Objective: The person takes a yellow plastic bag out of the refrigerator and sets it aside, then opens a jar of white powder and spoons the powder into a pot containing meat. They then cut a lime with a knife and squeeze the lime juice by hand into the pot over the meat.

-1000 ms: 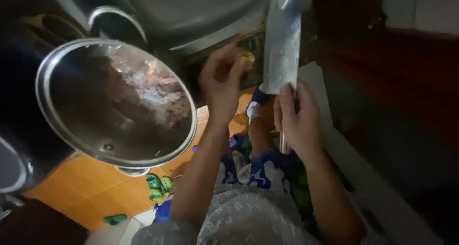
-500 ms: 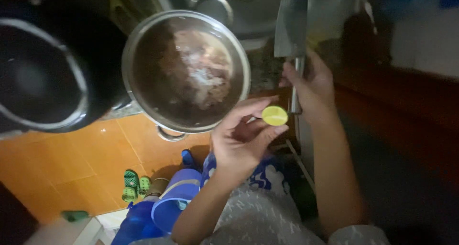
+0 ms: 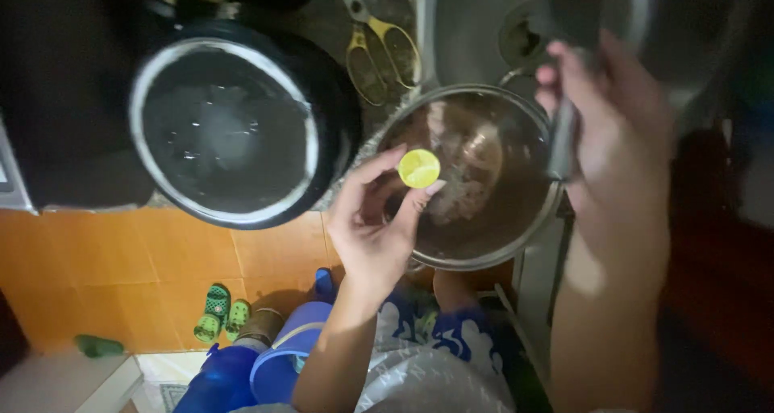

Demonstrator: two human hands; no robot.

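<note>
The person's left hand is pinching a small yellow-green citrus half between thumb and fingertips, cut face turned up toward the viewer, the grip closed only far enough to trap the rind on 2 opposite sides. The fruit is hanging over the near rim of a round stainless-steel pot, inside which pale, wet pieces of meat are lying. The right hand is curling around a dark upright handle at the pot's far edge; the fingers are wrapped closed on it, though blur is hiding what the handle belongs to. To the left, a black cooker with a shiny metal inner bowl is standing on the dark table, with a little liquid glinting inside, just beside the pot. A pair of yellow-handled scissors is lying behind the 2 vessels. Below, small green sandals are resting on the orange tiled floor, near a blue plastic container.

Handling note: the citrus half is judged light, soft and springy, with a waxy rind that is likely turning slippery once juice is running. Holding it by the rind at the widest part, cut face clear of the fingers, appears the surest purchase; a hard pinch would be crushing it.
</note>
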